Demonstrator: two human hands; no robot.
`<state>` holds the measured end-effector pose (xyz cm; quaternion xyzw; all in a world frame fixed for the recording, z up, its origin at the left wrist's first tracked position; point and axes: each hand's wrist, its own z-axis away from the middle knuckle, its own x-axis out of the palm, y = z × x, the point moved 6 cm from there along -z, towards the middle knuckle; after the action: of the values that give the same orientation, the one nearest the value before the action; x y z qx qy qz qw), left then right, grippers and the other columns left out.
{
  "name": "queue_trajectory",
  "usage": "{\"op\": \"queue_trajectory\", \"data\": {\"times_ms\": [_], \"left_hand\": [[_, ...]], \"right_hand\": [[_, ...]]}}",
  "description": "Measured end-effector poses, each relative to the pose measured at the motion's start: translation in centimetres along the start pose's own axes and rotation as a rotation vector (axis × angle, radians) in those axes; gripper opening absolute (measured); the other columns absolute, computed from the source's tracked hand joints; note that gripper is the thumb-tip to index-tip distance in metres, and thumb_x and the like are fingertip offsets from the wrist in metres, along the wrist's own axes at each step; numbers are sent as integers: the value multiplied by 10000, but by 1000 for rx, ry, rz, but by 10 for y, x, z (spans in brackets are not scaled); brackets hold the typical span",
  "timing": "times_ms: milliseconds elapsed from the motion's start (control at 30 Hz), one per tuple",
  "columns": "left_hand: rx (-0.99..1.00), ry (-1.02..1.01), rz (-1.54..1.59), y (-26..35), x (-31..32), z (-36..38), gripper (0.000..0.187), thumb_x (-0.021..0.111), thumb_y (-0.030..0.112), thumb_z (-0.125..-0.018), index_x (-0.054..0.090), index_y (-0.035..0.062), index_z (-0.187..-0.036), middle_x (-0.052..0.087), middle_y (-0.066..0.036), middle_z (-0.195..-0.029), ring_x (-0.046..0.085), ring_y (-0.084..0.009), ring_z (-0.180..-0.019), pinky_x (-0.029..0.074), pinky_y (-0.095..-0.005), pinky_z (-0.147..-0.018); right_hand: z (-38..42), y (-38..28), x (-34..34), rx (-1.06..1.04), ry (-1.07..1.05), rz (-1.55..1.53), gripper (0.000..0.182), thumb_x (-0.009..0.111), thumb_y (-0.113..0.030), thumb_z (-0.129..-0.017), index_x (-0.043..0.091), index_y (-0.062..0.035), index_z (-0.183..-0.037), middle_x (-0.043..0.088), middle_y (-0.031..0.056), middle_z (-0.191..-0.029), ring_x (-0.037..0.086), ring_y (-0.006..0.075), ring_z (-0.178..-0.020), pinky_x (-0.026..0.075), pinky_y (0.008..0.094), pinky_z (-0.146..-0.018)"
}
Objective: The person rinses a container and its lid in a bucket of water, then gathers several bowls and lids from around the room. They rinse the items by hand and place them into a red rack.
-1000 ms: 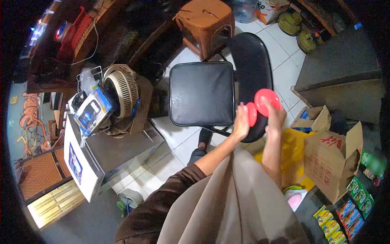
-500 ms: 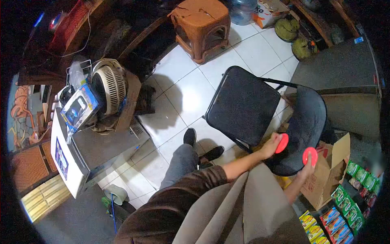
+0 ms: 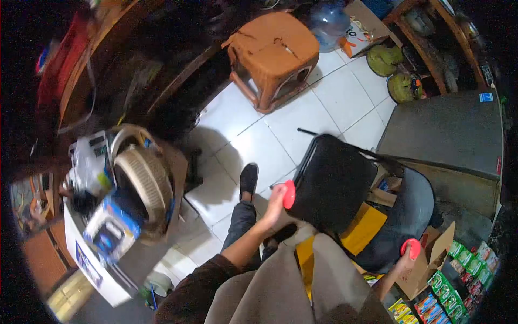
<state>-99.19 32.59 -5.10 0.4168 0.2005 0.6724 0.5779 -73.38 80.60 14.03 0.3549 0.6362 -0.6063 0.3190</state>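
My left hand is closed on a red disc, which looks like a round plastic lid. It is over the near left edge of a black folding chair's seat. Farther right, my right hand grips a second red disc by its edge. That hand is beside the chair's dark backrest and close to an open cardboard box. Yellow material shows between the seat and the backrest.
An orange plastic stool stands ahead on white tiles. To the left, a fan and a blue-and-white package sit on a cabinet. Green gas cylinders stand at the far right. Hanging sachets line the lower right.
My left hand has moved left with its red disc, away from the backrest, so my hands are farther apart. The view has shifted, and the chair appears lower.
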Motion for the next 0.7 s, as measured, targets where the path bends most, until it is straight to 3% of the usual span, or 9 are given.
{"op": "queue_trajectory", "data": {"times_ms": [67, 133, 167, 200, 233, 367, 467, 600, 700], "left_hand": [[97, 95, -14, 38, -30, -30, 369, 390, 366, -870, 409, 57, -1070, 504, -64, -916, 504, -145, -811, 417, -276, -738], [53, 106, 5, 87, -53, -54, 334, 418, 310, -867, 400, 61, -1088, 483, -48, -961, 482, -131, -862, 411, -276, -752], [74, 141, 42, 132, -56, -58, 343, 496, 270, -833, 414, 47, -1080, 469, -49, -980, 441, -126, -915, 357, -271, -821], [74, 167, 52, 157, -67, -66, 350, 518, 238, -820, 409, 46, -1092, 466, -50, -1001, 444, -133, -918, 368, -276, -808], [155, 202, 2, 175, -85, -77, 354, 530, 203, -809, 399, 44, -1096, 459, -52, -1025, 445, -136, -928, 380, -277, -803], [244, 274, 223, 275, -111, -86, 282, 521, 137, -792, 403, 76, -1040, 465, -51, -993, 468, -141, -901, 402, -297, -803], [341, 368, 399, 319, -127, -88, 187, 501, 133, -797, 426, 92, -962, 484, -59, -982, 489, -164, -886, 417, -309, -780], [368, 491, 491, 353, -136, -80, 127, 482, 153, -826, 435, 95, -929, 507, -59, -975, 504, -155, -854, 434, -298, -705], [433, 491, 476, 391, -145, -72, 219, 516, 191, -805, 425, 106, -985, 506, -54, -1028, 505, -166, -932, 429, -337, -782]], "right_hand": [[71, -110, 12, -541, 101, 62, 429, 719, -241, -638, 578, 4, -961, 592, 120, -925, 552, 207, -812, 426, 315, -751], [116, -170, 53, -374, 74, 59, 410, 736, -186, -617, 581, 8, -944, 599, 107, -906, 569, 182, -760, 451, 302, -689], [130, -190, 86, -443, -30, -190, 411, 738, -158, -612, 578, 15, -949, 599, 89, -899, 571, 164, -760, 460, 301, -684], [158, -219, 122, -360, -261, -527, 400, 727, -128, -623, 572, 8, -966, 594, 82, -911, 568, 168, -780, 458, 296, -712], [182, -243, 146, -451, -266, -332, 436, 708, -113, -643, 532, 0, -1026, 575, 87, -957, 554, 180, -833, 437, 296, -765], [327, -361, 219, -354, -941, -692, 475, 702, -110, -638, 451, -33, -1034, 541, 67, -956, 528, 173, -856, 425, 306, -779], [410, -408, 233, -693, -1203, -475, 480, 711, -114, -580, 462, -36, -983, 549, 64, -854, 541, 149, -787, 448, 283, -697], [470, -434, 238, -723, -1534, -230, 501, 728, -131, -597, 451, -21, -999, 528, 84, -935, 510, 136, -840, 425, 270, -710], [492, -479, 231, -815, -1564, -486, 519, 673, -74, -645, 391, -12, -1076, 483, 116, -1053, 476, 151, -945, 396, 291, -796]]}}
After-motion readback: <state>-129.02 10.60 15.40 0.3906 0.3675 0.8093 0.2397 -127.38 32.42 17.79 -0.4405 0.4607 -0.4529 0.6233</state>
